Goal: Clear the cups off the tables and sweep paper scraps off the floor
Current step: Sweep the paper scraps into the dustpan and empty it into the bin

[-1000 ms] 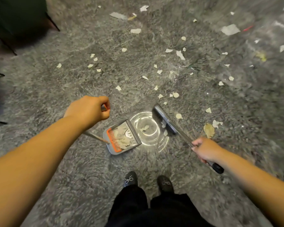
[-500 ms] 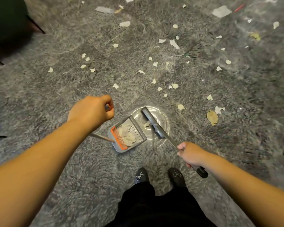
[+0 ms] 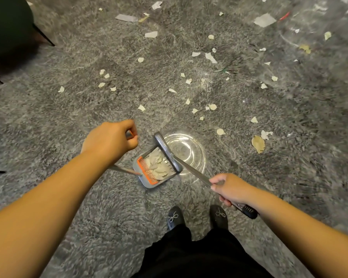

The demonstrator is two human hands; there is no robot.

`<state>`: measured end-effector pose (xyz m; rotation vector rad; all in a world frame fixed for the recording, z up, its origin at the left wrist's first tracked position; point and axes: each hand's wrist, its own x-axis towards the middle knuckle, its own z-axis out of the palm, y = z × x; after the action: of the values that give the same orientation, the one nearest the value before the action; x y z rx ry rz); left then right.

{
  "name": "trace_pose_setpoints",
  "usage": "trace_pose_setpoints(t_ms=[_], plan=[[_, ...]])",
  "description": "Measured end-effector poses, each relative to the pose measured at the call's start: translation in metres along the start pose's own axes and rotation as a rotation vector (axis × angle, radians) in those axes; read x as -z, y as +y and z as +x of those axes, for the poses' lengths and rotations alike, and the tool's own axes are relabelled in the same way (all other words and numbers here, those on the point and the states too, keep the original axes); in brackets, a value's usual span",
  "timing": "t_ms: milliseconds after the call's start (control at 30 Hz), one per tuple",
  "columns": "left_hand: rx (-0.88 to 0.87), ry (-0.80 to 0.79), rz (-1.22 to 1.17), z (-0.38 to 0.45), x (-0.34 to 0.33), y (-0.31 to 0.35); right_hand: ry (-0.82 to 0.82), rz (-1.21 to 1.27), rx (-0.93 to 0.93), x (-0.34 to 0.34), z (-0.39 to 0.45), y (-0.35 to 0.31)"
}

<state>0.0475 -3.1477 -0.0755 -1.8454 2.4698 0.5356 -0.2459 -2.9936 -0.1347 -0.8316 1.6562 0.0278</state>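
Dozens of paper scraps [image 3: 210, 57] lie scattered over the grey carpet floor [image 3: 68, 121], mostly ahead and to the right. A heap of collected scraps [image 3: 158, 165] sits inside the grey dustpan [image 3: 147, 182], against its orange comb edge [image 3: 147, 172]. Dustpan rests on the floor just ahead of the feet, mouth facing right. Broom head [image 3: 167, 151] lies across the dustpan's open mouth, touching it. Just beyond the broom head, a bright ringed glare [image 3: 186, 151] on the floor.

Left hand [image 3: 109, 141]: fingers clenched round the top of the dustpan's long handle [image 3: 125, 169], which slants down to the pan. Right hand [image 3: 232, 189]: fingers grasping the broom handle [image 3: 193, 171], whose black end grip [image 3: 248, 211] sticks out behind the hand.

A brownish dry leaf [image 3: 258, 144] lies right of the glare, a torn white scrap just beside it. Larger white sheets [image 3: 264, 20] further off, top right, next to a red streak, too blurred to identify. Green twist with dark bristly strands [image 3: 229, 68] mid-floor. Two black shoes [image 3: 175, 216] with pale laces and black trousers [image 3: 199, 255] at bottom. Dark chair [image 3: 8, 23] with thin black legs, top left.
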Motion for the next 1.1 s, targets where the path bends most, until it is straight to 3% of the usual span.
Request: trace_pose_setpoints(t_ms=[267,567,800,1000,1100], plan=[[0.048,-0.01,-0.033,0.002,0.006,-0.001,0.106,-0.005,0.021,0.031,-0.008,0.002],[0.091,0.034,-0.021,-0.003,0.026,-0.02,0.108,-0.084,-0.015,0.04,0.024,-0.005],[0.104,-0.002,0.013,-0.01,0.009,-0.022,0.061,-0.153,-0.028,0.012,0.056,-0.021],[0.117,-0.016,0.054,-0.002,0.007,-0.021,-0.084,-0.377,0.013,-0.005,0.051,-0.04],[0.124,-0.012,0.048,-0.003,0.007,-0.024,-0.136,-0.324,0.016,-0.012,0.042,-0.04]])
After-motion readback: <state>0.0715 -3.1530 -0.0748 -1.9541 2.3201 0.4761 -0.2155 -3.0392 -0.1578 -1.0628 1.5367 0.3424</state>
